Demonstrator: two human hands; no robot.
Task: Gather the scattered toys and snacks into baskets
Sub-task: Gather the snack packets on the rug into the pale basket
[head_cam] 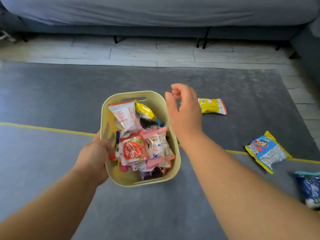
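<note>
A grey sofa on thin dark legs runs along the far side, with a strip of pale plank floor between it and the far edge of the dark grey rug that carries everything else. A yellow tape line crosses the rug from the left edge toward the right edge, passing behind the basket. The pale yellow plastic basket sits near the middle of the rug, heaped with snack packets: a white and red packet leans at its far end, a red-printed spout pouch lies on top, and a pink packet rests beside it. The left hand grips the basket's left rim, fingers curled over the wall. The right hand hovers just past the basket's far right corner, empty, fingers loosely curled and blurred. Just beyond it a yellow snack bag lies flat on the rug. Nearer the right edge, a blue and yellow snack bag lies over the tape line, and a dark blue bag is cut off at the near right edge.
</note>
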